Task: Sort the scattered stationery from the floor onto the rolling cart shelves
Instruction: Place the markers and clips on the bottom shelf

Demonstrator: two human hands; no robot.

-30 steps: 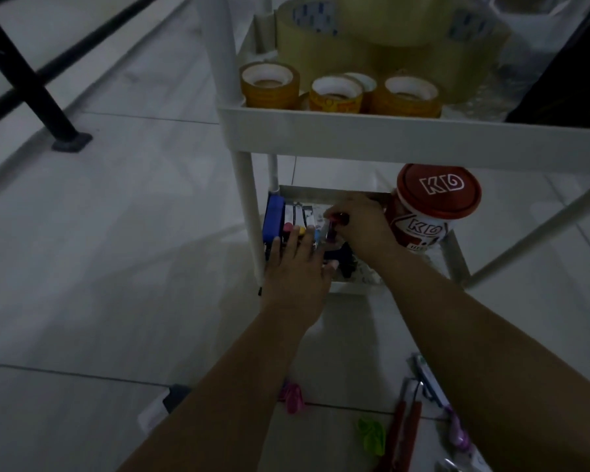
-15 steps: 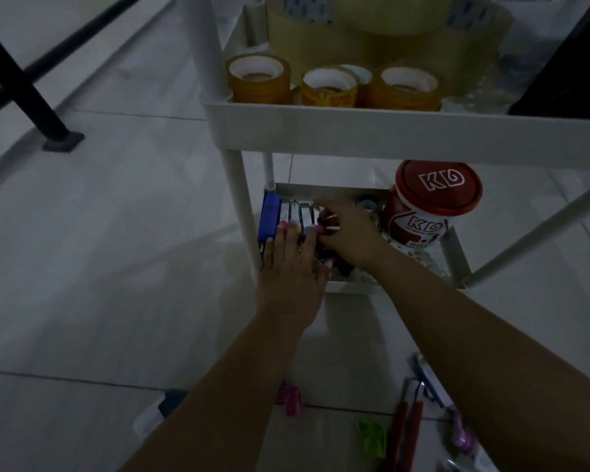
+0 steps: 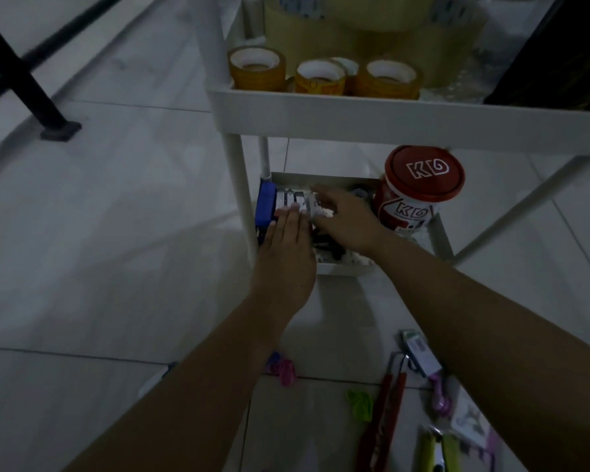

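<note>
Both my hands are in the lower shelf (image 3: 341, 268) of the white rolling cart (image 3: 389, 112). My left hand (image 3: 286, 247) lies flat, fingers straight and together, palm down on the row of markers and pens (image 3: 292, 199) packed at the shelf's left end; its fingertips rest on them just beside the blue box (image 3: 265, 207) standing against the left wall. My right hand (image 3: 346, 221) reaches in from the right, fingers extended toward the same row. It is blurred, and I cannot tell whether it grips anything. The two hands are close, nearly touching at the fingers.

A red-lidded tub marked KD (image 3: 419, 189) stands at the shelf's right end, just beside my right wrist. The upper shelf carries three brown tape rolls (image 3: 321, 74) in front of larger clear tape rolls (image 3: 372, 25).

Stationery remains on the floor near me: a pink clip (image 3: 285, 371), a green clip (image 3: 360, 403), red-handled scissors (image 3: 385, 413) and a packaged item (image 3: 419, 352).
</note>
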